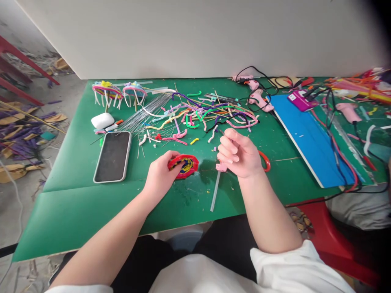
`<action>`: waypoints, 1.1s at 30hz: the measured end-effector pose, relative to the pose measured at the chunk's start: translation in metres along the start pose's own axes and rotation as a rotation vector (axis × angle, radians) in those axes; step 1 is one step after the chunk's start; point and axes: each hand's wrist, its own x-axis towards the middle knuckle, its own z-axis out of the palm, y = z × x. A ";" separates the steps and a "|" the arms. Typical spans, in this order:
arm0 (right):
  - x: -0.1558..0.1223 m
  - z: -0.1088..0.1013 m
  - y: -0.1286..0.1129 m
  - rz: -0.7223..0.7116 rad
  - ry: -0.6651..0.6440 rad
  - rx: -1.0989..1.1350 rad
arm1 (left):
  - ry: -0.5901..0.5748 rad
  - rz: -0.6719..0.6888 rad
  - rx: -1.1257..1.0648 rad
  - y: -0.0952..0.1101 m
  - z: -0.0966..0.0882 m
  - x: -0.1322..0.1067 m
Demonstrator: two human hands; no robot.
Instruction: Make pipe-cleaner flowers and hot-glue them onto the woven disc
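My left hand (163, 171) pinches the near-left edge of a small round disc (192, 159) with a red rim and yellow and dark blue rings inside. The disc is tilted above the green table. To its right, my right hand (238, 152) is raised and closed around a pink hot glue gun (221, 167). Fingers hide most of the gun; its pink rear end shows below them. A clear glue stick (215, 191) sticks out of it towards me. Behind my right wrist shows an orange-red loop (265, 161), partly covered.
A phone (113, 156) and white case (103, 121) lie left. Two umbrella-like pieces (106, 91) stand behind. Fuzzy coloured stems (192, 114) and thin wires (152, 108) spread across the back. Right are other pink glue guns (259, 99), cables and a blue board (305, 142).
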 end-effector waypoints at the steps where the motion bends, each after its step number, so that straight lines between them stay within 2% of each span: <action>1: 0.000 0.000 0.001 -0.006 -0.011 0.002 | -0.002 -0.002 0.012 0.000 0.000 0.000; 5: 0.000 -0.001 0.006 -0.030 -0.097 -0.012 | -0.025 -0.016 0.077 0.000 0.000 0.001; 9: -0.002 0.004 0.010 0.012 -0.209 0.006 | -0.015 -0.023 0.203 -0.003 0.001 0.002; 14: -0.003 0.014 0.016 0.070 -0.308 0.077 | 0.044 0.085 0.295 -0.007 0.003 0.003; 20: -0.004 0.017 0.019 0.145 -0.316 0.120 | 0.048 0.105 0.332 -0.008 0.004 0.003; 27: -0.006 0.018 0.022 0.131 -0.336 0.089 | 0.048 0.094 0.309 -0.007 0.004 0.003; 30: -0.007 0.019 0.022 0.136 -0.348 0.076 | 0.100 0.152 0.268 -0.005 0.002 0.002; 33: -0.006 0.021 0.024 0.154 -0.358 0.055 | 0.199 0.229 0.179 -0.003 0.001 0.000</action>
